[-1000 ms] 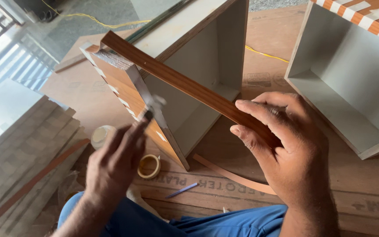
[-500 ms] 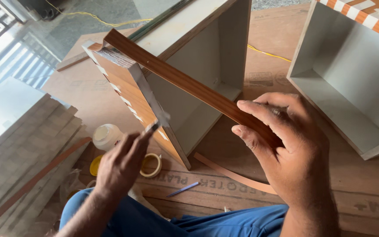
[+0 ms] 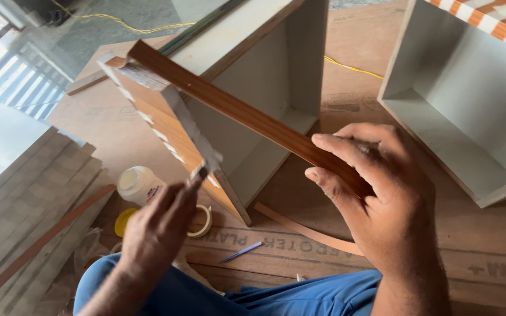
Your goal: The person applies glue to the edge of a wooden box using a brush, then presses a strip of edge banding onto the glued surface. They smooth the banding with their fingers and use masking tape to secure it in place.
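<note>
Fingers of the right hand [image 3: 382,199] grasp one brown strip [image 3: 247,117]; left hand [image 3: 159,228] pinches a small tool [image 3: 201,173] against one of two boxes [image 3: 218,111].

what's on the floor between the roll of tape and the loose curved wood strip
In the head view, a small blue pen-like stick lies on the board between the tape roll and the curved strip.

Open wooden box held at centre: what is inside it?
The box shows only bare pale grey inner walls and nothing lying in it. The brown strip under the right hand crosses its opening, hiding a band of the interior.
</note>
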